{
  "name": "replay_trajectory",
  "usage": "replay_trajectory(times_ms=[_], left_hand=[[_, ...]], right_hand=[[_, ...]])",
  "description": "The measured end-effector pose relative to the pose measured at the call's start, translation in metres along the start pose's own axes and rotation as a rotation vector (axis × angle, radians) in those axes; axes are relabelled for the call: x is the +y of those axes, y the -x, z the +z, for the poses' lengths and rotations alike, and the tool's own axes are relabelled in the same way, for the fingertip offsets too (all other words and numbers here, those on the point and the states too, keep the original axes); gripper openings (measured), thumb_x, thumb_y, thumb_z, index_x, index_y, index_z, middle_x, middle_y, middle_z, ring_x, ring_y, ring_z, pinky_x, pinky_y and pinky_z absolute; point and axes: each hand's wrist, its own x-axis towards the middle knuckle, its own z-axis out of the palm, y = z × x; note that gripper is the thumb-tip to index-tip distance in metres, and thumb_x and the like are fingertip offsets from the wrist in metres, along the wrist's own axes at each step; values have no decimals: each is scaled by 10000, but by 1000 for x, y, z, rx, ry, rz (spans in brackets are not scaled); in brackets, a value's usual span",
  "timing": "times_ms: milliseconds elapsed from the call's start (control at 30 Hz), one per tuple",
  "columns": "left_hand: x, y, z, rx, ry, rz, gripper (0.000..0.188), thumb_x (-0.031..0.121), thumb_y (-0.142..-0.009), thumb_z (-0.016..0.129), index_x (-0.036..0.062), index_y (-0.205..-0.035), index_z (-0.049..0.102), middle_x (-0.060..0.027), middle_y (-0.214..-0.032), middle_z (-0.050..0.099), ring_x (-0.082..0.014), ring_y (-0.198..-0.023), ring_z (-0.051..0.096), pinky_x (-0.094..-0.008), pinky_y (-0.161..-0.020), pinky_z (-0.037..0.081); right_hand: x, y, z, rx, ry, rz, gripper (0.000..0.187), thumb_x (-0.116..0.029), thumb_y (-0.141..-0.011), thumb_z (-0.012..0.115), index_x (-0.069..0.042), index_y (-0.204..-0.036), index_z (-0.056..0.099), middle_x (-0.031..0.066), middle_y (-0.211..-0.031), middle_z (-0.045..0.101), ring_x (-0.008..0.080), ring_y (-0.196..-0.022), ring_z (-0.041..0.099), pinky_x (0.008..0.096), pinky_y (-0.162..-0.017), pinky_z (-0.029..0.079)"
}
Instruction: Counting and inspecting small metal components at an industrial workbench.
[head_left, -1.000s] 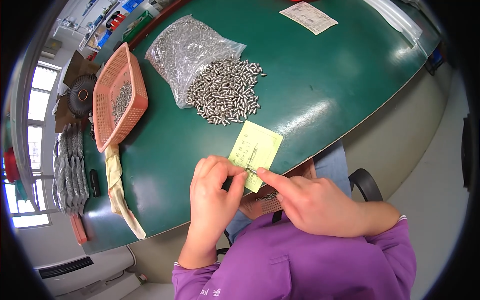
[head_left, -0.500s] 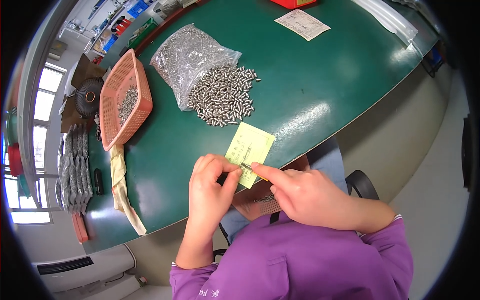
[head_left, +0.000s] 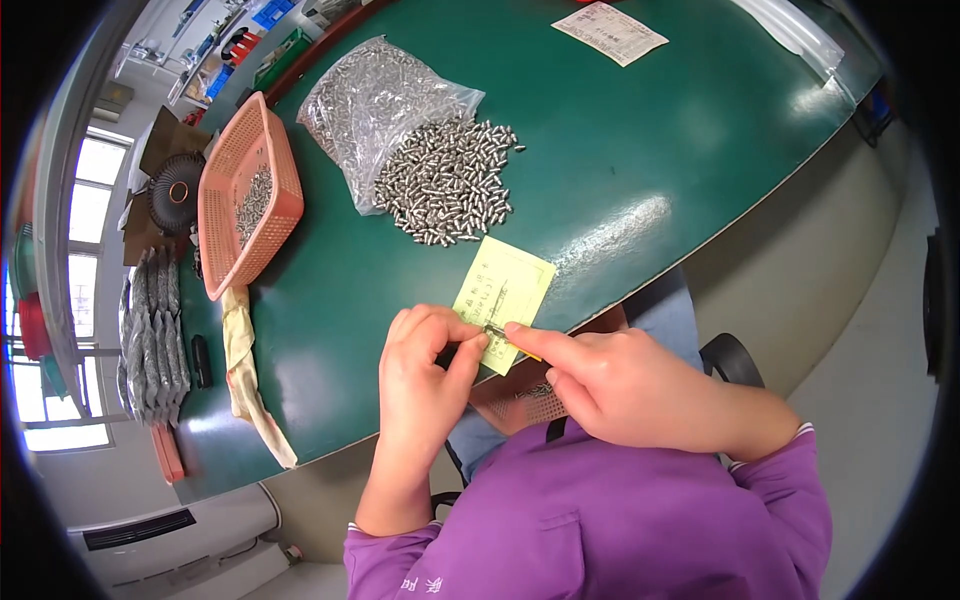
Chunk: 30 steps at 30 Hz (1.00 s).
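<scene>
My left hand (head_left: 418,370) is closed in a pinch, thumb and forefinger meeting over a yellow paper card (head_left: 520,270). A small piece at these fingertips is mostly hidden, too small to make out. My right hand (head_left: 630,385) grips a thin tool with a yellow handle (head_left: 528,352), forefinger stretched along it. The tool's dark, narrow tip (head_left: 494,329) reaches to the left fingertips. Beyond the card lies a heap of small silver metal pins (head_left: 450,185), spilling from a clear plastic bag (head_left: 365,100).
A pink plastic basket (head_left: 290,195) with some metal pieces stands at the left. Near it are a cream cloth strip (head_left: 240,360), a black fan (head_left: 178,192) and stacked filled bags (head_left: 150,340). A paper slip (head_left: 610,33) lies far back. Another pink basket (head_left: 510,405) sits below the table edge.
The view has shifted slightly. My hands stay over the card in nearly the same pose, the tool tip still at the left fingertips.
</scene>
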Motion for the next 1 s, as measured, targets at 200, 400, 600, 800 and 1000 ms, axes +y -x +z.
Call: replay_trajectory(times_ms=[200, 400, 600, 800, 1000], left_hand=[[4, 2, -2, -3, 35, -50, 107, -9, -759, 753, 30, -792, 659, -88, -850, 651, -275, -824, 599, -378, -753, 490], [1, 7, -2, 5, 73, -37, 113, -14, -755, 755, 32, -809, 666, -92, -867, 657, -283, -844, 604, -378, -766, 498], [22, 39, -14, -240, 65, 156, 344, 31, -679, 847, 58, -982, 686, -94, -1036, 639, -287, -998, 609, -391, -871, 500], [7, 29, 6, 79, -183, 68, 773, 174, -668, 898, 1, -1330, 539, -186, -1296, 578, -383, -1260, 509, -479, -1059, 405], [2, 21, 5, -79, -150, 27, 765, 222, -769, 832, 40, -1431, 496, -144, -1456, 539, -406, -1415, 407, -546, -1161, 295]], right_hand=[[-19, -8, -13, -179, 179, 82, 509, 1, -892, 575, -17, -1399, 531, 201, -851, 697, 379, -726, 686, 447, -664, 565], [1, 5, 1, 32, 71, 10, 476, -54, -920, 578, -54, -1395, 542, 198, -916, 717, 374, -737, 704, 449, -669, 586], [10, 14, -24, 323, -43, 10, 528, -16, -935, 574, -118, -1451, 524, 221, -1081, 713, 359, -848, 730, 394, -742, 577], [21, -4, -26, 348, -65, -17, 526, -29, -940, 574, -139, -1452, 526, 211, -1084, 718, 346, -829, 731, 394, -736, 578], [34, -44, -46, 464, -16, 32, 504, -61, -957, 566, -141, -1453, 532, 135, -944, 732, 218, -762, 733, 356, -736, 580]])
